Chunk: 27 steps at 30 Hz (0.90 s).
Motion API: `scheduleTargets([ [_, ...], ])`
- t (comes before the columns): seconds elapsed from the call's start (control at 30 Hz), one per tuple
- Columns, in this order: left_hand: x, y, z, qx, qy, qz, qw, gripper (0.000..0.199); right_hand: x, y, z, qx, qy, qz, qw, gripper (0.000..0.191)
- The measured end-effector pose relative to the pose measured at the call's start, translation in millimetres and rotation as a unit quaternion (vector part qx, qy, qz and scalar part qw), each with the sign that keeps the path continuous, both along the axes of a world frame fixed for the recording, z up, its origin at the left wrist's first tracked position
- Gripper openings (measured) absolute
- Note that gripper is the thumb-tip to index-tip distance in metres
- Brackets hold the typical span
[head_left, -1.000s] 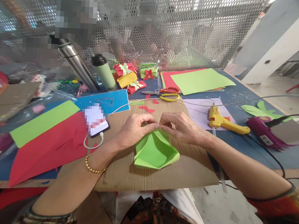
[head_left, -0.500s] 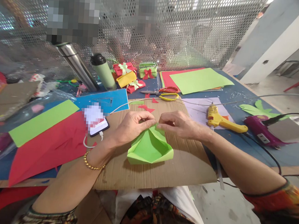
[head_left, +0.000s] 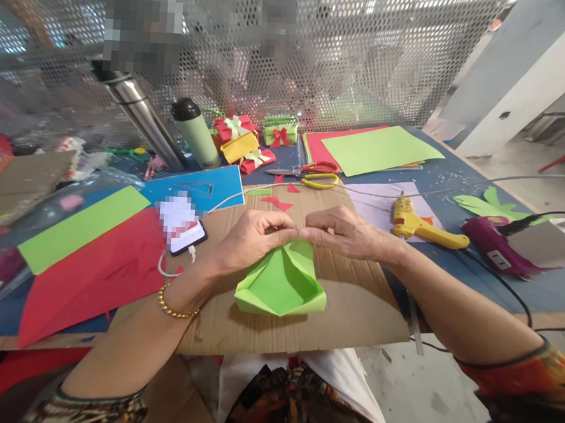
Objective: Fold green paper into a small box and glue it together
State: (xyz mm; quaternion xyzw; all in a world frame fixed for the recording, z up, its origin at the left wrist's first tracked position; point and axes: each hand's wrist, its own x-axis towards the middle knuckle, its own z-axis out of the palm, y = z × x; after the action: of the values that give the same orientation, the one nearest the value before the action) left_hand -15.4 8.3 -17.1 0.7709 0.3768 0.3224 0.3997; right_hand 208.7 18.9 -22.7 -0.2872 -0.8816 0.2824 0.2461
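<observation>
A folded green paper box [head_left: 280,283] rests on the brown cardboard [head_left: 353,305], its open side facing me. My left hand [head_left: 256,238] pinches the far edge of the green paper between thumb and fingers. Close beside it, my right hand [head_left: 341,233] grips the same far edge, and the fingertips of both hands nearly meet. Small red paper scraps [head_left: 277,203] lie just beyond my hands. The part of the edge between my fingertips is hidden.
A phone [head_left: 188,237] with a white cable lies to the left, near red paper [head_left: 97,270]. On the right sit a yellow glue gun [head_left: 420,227] and a purple power strip [head_left: 493,245]. Scissors [head_left: 320,174], bottles [head_left: 198,133] and small paper boxes [head_left: 280,132] stand behind.
The near part of the green paper box has shifted slightly left and its opening looks wider. My fingertips have drawn closer together at its far edge.
</observation>
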Motion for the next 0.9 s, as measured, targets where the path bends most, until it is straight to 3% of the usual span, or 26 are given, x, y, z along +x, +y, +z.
scheduleTargets([
  [0.13, 1.1, -3.1, 1.6, -0.026, 0.008, -0.025, 0.999, 0.018, -4.3, -2.4, -3.4, -0.016, -0.007, 0.031, 0.999, 0.043],
  [0.27, 0.2, -1.0, 0.2, -0.011, 0.007, -0.022, 1.000, 0.023, -10.7, -4.1, -10.8, 0.083, 0.024, 0.024, 0.996, 0.033],
  [0.37, -1.2, 1.9, -0.9, 0.010, 0.019, -0.012, 1.000, 0.027, -11.4, -3.3, -14.2, 0.121, 0.033, 0.014, 0.992, 0.036],
  [0.53, -1.0, 1.7, 0.9, 0.048, 0.053, -0.036, 0.997, 0.020, -6.2, -2.6, -11.0, 0.078, 0.010, 0.015, 0.997, 0.048],
  [0.77, 1.2, -2.7, 3.8, 0.100, 0.078, -0.041, 0.991, 0.014, -8.1, -5.8, -10.3, 0.045, 0.002, 0.008, 0.999, 0.033],
  [0.9, 1.5, -3.1, 3.6, 0.079, 0.069, -0.020, 0.994, 0.012, -9.6, -5.4, -11.9, 0.052, 0.006, -0.002, 0.999, 0.031],
])
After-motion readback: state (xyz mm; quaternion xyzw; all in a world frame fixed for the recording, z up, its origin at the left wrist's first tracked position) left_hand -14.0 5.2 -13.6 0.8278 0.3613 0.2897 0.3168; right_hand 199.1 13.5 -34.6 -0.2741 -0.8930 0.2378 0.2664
